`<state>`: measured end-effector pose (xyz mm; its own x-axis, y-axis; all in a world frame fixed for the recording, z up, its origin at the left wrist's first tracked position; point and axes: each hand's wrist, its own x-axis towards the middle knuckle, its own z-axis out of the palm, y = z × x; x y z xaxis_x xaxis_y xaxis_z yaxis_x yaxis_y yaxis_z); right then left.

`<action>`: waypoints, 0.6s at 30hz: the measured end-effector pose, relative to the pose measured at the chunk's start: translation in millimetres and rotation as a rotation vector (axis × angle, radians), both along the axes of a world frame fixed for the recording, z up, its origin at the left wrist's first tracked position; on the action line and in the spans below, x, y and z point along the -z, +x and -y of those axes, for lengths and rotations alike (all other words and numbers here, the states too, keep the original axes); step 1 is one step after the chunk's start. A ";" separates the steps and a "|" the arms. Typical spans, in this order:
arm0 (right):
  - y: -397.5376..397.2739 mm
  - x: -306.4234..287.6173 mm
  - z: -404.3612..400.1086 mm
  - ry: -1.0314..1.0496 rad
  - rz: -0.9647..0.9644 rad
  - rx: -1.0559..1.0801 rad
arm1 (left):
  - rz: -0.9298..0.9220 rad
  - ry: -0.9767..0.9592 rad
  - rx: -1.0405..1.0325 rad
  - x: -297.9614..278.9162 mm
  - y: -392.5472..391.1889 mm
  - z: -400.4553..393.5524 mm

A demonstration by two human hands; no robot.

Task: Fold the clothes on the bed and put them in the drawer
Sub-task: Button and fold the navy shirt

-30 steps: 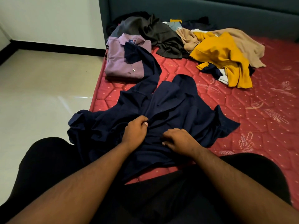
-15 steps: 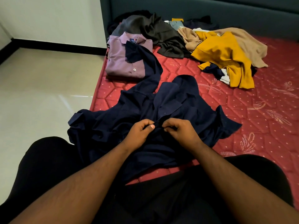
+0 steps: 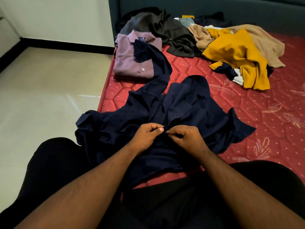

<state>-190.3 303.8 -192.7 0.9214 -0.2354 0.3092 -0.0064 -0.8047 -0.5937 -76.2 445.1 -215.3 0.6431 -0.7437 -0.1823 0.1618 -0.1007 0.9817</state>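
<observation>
both hands meet at the navy shirt (image 3: pixel 189 113) spread on the bed (image 3: pixel 247 104); left hand (image 3: pixel 145 138) and right hand (image 3: pixel 186 138) each pinch its placket, probably buttoning it so it folds flat.

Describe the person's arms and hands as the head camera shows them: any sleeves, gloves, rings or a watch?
Both forearms are bare up to the bottom edge of the frame, so no sleeves show. The left hand and right hand wear no gloves, and no ring, watch or wristband is visible on either. The nails look short. Below the arms, the person wears black clothing on the legs.
</observation>
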 end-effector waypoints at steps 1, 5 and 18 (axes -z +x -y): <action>0.1 0.2 -0.6 0.003 0.000 0.005 | -0.002 0.000 0.006 -0.7 -0.4 -0.4; -1.5 2.7 -4.1 0.011 0.005 0.034 | 0.044 -0.017 0.092 -4.1 -0.6 -3.2; -0.3 6.1 -1.6 -0.103 -0.119 0.135 | 0.315 0.069 -0.023 10.0 -7.8 -3.3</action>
